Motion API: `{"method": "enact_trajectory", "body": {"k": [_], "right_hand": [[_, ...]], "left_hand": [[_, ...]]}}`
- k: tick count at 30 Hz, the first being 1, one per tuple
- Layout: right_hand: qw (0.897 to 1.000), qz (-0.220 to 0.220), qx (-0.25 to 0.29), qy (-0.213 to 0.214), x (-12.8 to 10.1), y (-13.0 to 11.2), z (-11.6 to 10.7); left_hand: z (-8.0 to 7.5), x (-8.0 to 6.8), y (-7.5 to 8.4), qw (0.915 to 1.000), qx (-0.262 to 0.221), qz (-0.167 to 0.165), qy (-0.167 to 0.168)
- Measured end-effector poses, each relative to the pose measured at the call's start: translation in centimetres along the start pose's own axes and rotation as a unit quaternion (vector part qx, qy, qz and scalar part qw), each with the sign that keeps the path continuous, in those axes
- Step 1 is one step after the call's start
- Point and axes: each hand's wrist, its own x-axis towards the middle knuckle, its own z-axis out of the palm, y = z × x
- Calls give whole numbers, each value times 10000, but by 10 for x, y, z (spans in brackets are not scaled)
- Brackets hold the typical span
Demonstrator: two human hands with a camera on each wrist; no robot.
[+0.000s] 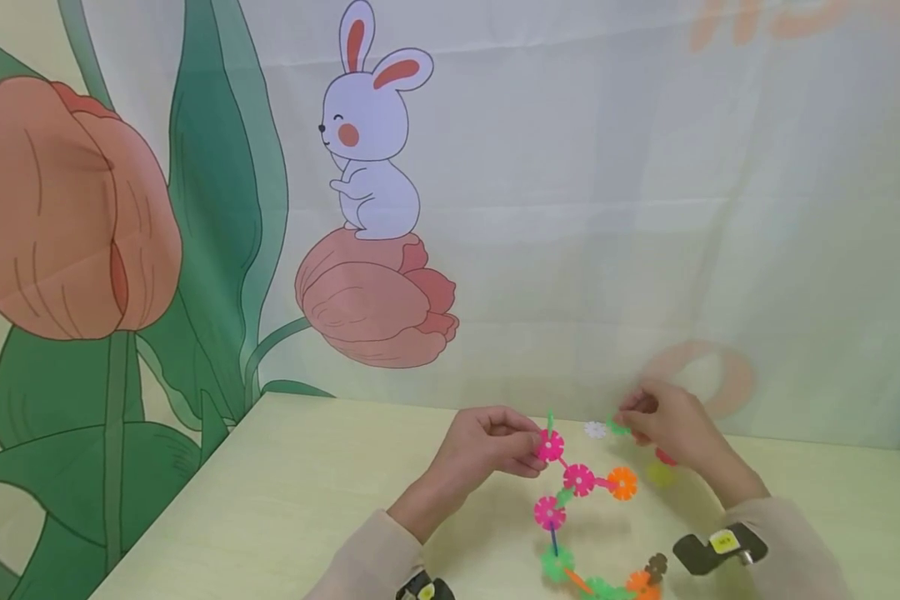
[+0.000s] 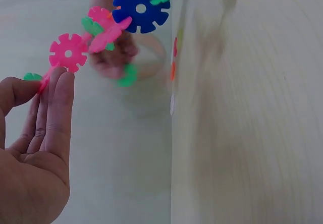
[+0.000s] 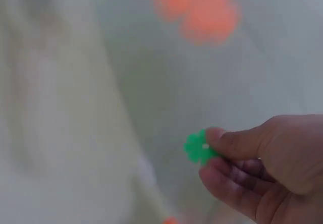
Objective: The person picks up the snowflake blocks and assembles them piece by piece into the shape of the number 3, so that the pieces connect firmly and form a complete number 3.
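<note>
The left hand (image 1: 487, 446) pinches the top pink disc (image 1: 550, 447) so the snowflake chain (image 1: 579, 479) hangs steady, while the right hand (image 1: 667, 429) pinches a loose green disc (image 3: 198, 147) beside it.

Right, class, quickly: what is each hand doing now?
Left hand: pinching the snowflake-disc chain at its top pink disc.
Right hand: pinching a loose green disc.

Light is even and soft, shadows on my table (image 1: 285, 500) faint. Head view sharp except my right hand (image 1: 663, 429), motion-blurred. Left wrist view smeared on its right side. Right wrist view mostly out of focus.
</note>
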Motion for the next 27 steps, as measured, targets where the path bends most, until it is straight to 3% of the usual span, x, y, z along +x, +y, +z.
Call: {"method": "enact_trajectory", "body": {"k": [5, 12, 27], "right_hand": [[9909, -535, 1221, 208, -8, -43, -9], [9690, -592, 2394, 157, -13, -74, 2], [9696, -876, 2284, 13, -17, -84, 13]], "left_hand": [[1, 1, 0, 10000, 1, 38, -25], [1, 0, -1, 9999, 37, 145, 35], [2, 1, -1, 9994, 246, 178, 136]]}}
